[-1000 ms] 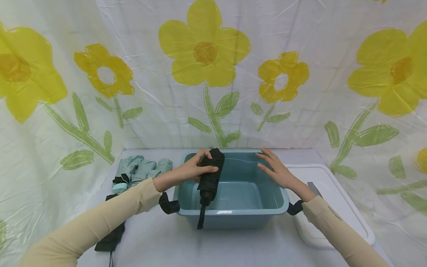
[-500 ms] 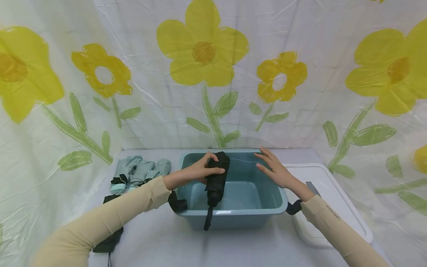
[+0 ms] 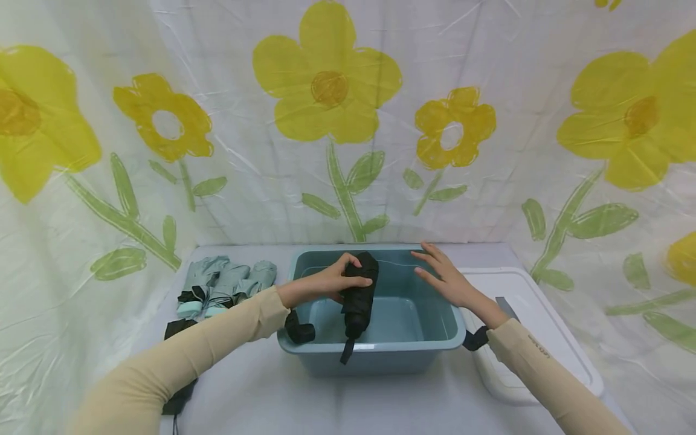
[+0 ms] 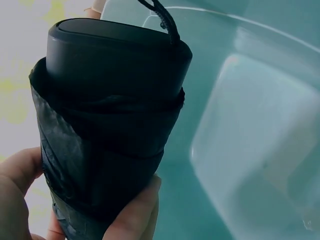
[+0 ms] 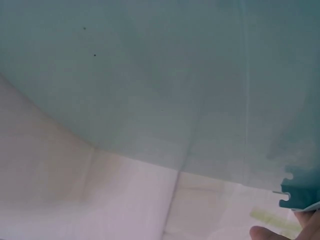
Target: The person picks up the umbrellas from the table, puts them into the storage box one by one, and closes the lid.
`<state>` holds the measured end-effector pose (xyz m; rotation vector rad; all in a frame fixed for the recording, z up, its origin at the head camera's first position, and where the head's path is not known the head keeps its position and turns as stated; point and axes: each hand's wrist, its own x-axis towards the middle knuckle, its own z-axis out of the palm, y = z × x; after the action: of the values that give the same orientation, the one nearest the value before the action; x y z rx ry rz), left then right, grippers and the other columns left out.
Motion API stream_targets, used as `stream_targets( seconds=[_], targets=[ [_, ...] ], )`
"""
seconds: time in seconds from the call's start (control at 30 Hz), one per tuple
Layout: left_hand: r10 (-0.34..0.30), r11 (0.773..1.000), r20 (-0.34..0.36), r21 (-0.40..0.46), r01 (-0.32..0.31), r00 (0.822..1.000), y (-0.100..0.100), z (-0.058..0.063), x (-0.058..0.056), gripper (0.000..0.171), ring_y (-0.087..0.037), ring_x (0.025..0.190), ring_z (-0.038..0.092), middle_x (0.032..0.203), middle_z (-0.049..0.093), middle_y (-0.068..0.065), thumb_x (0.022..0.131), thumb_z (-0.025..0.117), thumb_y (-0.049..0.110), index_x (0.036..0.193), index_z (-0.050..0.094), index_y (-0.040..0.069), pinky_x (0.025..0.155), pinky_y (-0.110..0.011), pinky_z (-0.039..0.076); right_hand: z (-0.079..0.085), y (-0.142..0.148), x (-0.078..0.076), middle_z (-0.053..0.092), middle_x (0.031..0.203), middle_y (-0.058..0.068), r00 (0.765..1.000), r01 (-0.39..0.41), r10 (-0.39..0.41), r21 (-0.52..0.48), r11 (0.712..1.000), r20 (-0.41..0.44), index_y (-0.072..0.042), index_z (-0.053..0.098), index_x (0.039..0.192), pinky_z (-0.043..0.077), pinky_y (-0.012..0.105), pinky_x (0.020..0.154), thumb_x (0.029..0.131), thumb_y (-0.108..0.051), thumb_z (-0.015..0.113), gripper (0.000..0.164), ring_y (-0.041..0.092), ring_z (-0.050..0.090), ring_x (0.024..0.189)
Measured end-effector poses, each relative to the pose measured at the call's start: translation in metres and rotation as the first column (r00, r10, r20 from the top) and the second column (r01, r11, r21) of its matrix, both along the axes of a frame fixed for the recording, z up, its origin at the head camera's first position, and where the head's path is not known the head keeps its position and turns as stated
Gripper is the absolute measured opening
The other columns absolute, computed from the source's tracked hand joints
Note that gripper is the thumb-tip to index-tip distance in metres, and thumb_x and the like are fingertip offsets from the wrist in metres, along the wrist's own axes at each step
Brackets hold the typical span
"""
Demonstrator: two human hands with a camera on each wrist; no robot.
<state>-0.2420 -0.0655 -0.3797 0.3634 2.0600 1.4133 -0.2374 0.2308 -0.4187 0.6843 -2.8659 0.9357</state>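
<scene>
My left hand [image 3: 334,283] grips a folded black umbrella [image 3: 360,296] over the blue-green plastic bin [image 3: 375,356]. The umbrella leans with its handle toward me, and its wrist strap hangs near the front rim. In the left wrist view the umbrella's black handle [image 4: 117,55] fills the upper left, with fingers and thumb round the fabric below it. At the bin's right side, my right hand [image 3: 448,278] has its fingers spread and holds nothing. The right wrist view shows the bin's wall [image 5: 150,90] close up and a fingertip at the lower right.
Several folded pale green umbrellas [image 3: 231,281] lie at the table's back left. A black cloth item [image 3: 182,396] with a cord is partly hidden under the left forearm. A white lid [image 3: 544,338] with a grey handle lies right of the bin. A flowered curtain [image 3: 250,193] hangs behind.
My left hand has carried the black umbrella to the right and slightly lower over the bin. The right hand has stayed nearly still by the bin's right side.
</scene>
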Motion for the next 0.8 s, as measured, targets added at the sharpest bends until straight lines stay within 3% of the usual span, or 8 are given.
stream_targets(
  seconds=[0.53, 0.8],
  targets=[
    [-0.050, 0.999, 0.016, 0.014, 0.050, 0.999, 0.025, -0.008, -0.004, 0.045, -0.030, 0.102, 0.057, 0.136, 0.028, -0.020, 0.090, 0.060, 0.031, 0.116, 0.030, 0.012, 0.070, -0.043, 0.054, 0.000, 0.000, 0.000, 0.012, 0.154, 0.012, 1.000, 0.009, -0.009, -0.016, 1.000, 0.011, -0.014, 0.038, 0.142, 0.014, 0.064, 0.104, 0.098, -0.037, 0.045, 0.050, 0.035, 0.007, 0.141],
    [-0.049, 0.999, 0.041, 0.017, 0.048, 0.998, 0.041, -0.022, -0.006, 0.045, -0.028, 0.096, 0.058, 0.135, 0.029, -0.019, 0.089, 0.061, 0.032, 0.116, 0.031, 0.014, 0.070, -0.041, 0.054, -0.001, 0.000, -0.001, 0.013, 0.154, 0.012, 1.000, 0.001, -0.001, -0.018, 1.000, 0.002, -0.015, 0.039, 0.141, 0.015, 0.064, 0.104, 0.098, -0.038, 0.044, 0.050, 0.035, 0.008, 0.141]
  ],
)
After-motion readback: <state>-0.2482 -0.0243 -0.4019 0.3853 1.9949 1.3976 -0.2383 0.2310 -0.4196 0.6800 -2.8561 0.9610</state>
